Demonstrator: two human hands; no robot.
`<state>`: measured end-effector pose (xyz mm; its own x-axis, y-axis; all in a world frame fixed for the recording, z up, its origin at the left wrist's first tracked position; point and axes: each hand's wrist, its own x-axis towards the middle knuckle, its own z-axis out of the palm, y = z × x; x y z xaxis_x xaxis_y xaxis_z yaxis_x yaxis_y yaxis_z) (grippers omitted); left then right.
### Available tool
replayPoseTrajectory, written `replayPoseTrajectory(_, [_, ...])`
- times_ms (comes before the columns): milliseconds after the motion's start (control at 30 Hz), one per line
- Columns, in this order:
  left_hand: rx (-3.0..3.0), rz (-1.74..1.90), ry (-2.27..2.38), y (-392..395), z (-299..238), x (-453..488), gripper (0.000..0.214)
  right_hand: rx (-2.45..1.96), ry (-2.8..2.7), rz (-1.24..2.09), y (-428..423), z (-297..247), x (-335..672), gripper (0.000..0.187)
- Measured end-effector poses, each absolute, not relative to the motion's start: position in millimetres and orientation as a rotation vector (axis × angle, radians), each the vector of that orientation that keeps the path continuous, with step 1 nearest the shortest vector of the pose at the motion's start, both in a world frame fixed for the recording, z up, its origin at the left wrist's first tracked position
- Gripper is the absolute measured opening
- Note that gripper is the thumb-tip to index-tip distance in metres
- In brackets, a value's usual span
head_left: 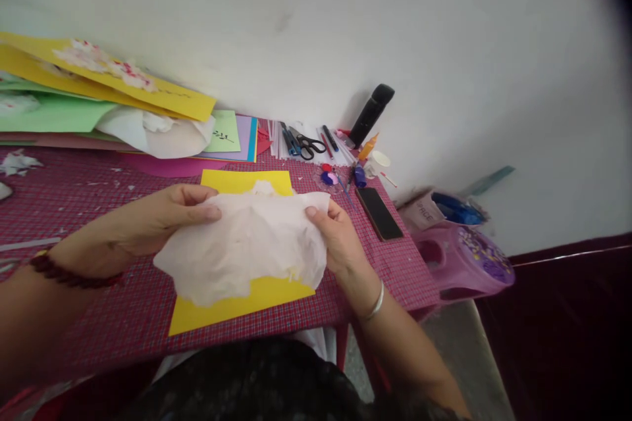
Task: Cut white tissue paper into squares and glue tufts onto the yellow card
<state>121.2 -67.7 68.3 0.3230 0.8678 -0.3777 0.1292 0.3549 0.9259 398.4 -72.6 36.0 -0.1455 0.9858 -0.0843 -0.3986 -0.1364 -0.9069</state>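
Observation:
A thin white tissue (247,247) with ragged lower edges is stretched between my two hands. My left hand (162,217) pinches its upper left corner between thumb and fingers. At the upper right corner, my right hand (338,233) grips it the same way. Beneath the tissue lies a sheet of yellow paper (222,316), partly covered by it. A small white tuft (263,188) shows just past the tissue's top edge, against the yellow sheet; whether it is part of the tissue I cannot tell.
Stacked coloured papers with blossom pictures (128,75) stand at the back left. Scissors (309,145), pens, a paint palette (328,177), an orange bottle (368,147) and a phone (379,212) lie at the right. Beyond the table's edge is a pink stool (459,266).

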Motion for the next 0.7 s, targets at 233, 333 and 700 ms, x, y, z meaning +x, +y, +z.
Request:
replayPoseTrajectory(233, [1.182,0.645,1.191,-72,80,116,0.033,-0.859,-0.841,1.544,-75,40,407,0.036])
replayPoseTrajectory(333, [1.15,0.652,1.268,-73,82,114,0.033,-0.864,-0.819,1.544,-74,41,409,0.037])
replayPoseTrajectory(700, [0.976,0.719,1.22,-61,60,97,0.047,-0.862,-0.828,1.448,-68,34,410,0.032])
